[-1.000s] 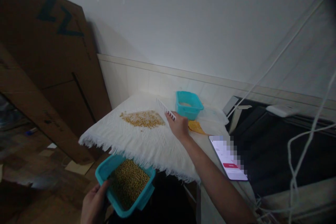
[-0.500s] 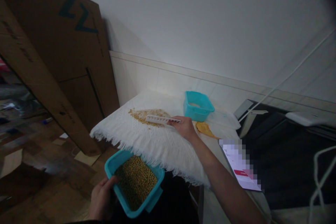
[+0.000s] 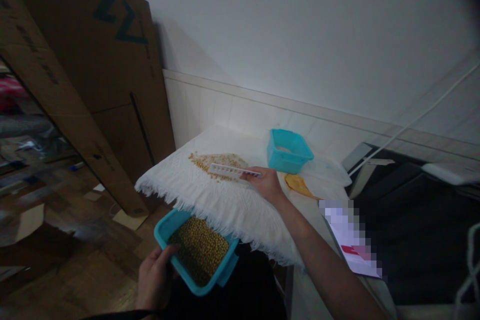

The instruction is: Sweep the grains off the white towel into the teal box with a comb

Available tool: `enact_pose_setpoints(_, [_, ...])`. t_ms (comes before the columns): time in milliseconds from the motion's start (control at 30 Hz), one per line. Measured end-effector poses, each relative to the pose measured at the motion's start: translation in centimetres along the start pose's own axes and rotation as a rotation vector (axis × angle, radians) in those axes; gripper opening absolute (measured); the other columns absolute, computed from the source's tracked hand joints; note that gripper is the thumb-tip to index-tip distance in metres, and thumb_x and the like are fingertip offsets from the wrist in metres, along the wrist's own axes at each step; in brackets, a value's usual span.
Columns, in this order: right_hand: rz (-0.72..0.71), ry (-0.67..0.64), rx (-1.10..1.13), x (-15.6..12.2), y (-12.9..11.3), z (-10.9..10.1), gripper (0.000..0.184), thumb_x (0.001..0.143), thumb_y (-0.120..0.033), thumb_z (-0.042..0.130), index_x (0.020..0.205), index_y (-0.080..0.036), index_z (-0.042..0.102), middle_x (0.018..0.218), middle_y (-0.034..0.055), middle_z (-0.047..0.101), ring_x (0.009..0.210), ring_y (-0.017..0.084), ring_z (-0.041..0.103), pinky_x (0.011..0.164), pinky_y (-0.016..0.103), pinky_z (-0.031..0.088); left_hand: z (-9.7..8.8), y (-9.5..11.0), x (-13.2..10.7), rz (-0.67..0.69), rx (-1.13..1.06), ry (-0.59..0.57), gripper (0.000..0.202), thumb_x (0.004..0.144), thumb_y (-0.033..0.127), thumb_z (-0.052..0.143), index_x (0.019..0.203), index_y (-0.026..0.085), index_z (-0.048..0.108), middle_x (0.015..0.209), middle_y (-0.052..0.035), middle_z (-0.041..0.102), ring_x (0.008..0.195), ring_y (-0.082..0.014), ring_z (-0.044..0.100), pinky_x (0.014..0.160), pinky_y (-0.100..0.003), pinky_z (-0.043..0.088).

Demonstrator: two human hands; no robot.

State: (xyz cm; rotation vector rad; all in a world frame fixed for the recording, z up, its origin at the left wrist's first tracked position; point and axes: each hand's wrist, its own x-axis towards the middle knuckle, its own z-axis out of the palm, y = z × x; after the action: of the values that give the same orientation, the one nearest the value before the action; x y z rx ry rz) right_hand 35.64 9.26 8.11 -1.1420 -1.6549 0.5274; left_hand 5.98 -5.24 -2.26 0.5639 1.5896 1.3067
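Note:
My left hand (image 3: 155, 275) grips the near-left rim of a turquoise plastic bin (image 3: 228, 269), thumb over the edge. Inside lie many round yellow beans (image 3: 204, 245), like soybeans. The bin is tilted below the front fringe of a white cloth (image 3: 180, 172), which covers part of its far rim. Above the cloth, my right hand (image 3: 265, 182) is closed on one end of a white strip with a row of holes (image 3: 225, 169). That strip lies across scattered beans and pale bits (image 3: 204, 161), hiding some of them.
A second turquoise bin (image 3: 287, 160) stands at the back by the wall, with pale contents. Beside it are a clear lid (image 3: 330, 170) and an orange-yellow piece (image 3: 298, 185). A lit screen (image 3: 350, 240) lies at right. A large cardboard box (image 3: 123, 70) rises at left.
The view has shifted slightly. Over the cloth, the strip has come a little toward the front edge, and some beans now lie in front of it. My left hand still holds the bin.

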Motion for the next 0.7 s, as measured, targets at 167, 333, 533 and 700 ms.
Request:
enact_pose_setpoints(167, [-0.002,-0.02,0.006,-0.5,-0.9,0.6,0.01,0.08,-0.023,0.084,0.088,-0.027,0.088,0.092,0.0016,0.086,0.086,0.027,0.083,0.082,0.036,0.065,0.2,0.3,-0.6,-0.07,-0.11,-0.024,0.025,0.069,0.042,0.082,0.067,0.021,0.07,0.051,0.003,0.061,0.045,-0.0139,0.051,0.046,-0.025,0.042])
enact_pose_setpoints(333, [0.0,0.004,-0.026,-0.9,-1.6,1.0,0.012,0.079,-0.022,0.085,0.089,-0.027,0.088,0.094,0.0017,0.086,0.087,0.028,0.083,0.084,0.037,0.065,0.3,1.2,-1.3,-0.12,-0.137,-0.082,0.023,0.062,0.036,0.088,0.064,0.021,0.071,0.054,0.0003,0.067,0.049,-0.0173,0.058,0.051,-0.028,0.05])
enact_pose_setpoints(533, [-0.015,0.002,-0.049,-0.8,-1.7,0.9,0.015,0.081,-0.02,0.085,0.093,-0.028,0.088,0.097,0.0024,0.086,0.089,0.028,0.083,0.084,0.036,0.066,0.3,1.2,-1.5,-0.092,-0.134,-0.063,0.023,0.064,0.037,0.087,0.067,0.02,0.072,0.052,0.0013,0.065,0.046,-0.0155,0.055,0.047,-0.026,0.045])
enact_pose_setpoints(700, [-0.036,0.011,-0.066,-0.8,-1.6,1.1,0.018,0.081,-0.015,0.083,0.094,-0.028,0.088,0.096,0.0032,0.086,0.089,0.028,0.083,0.084,0.036,0.065,0.0,1.0,-1.1,-0.097,-0.12,-0.091,0.029,0.064,0.042,0.089,0.066,0.019,0.072,0.053,0.0017,0.065,0.048,-0.0149,0.055,0.048,-0.025,0.046])
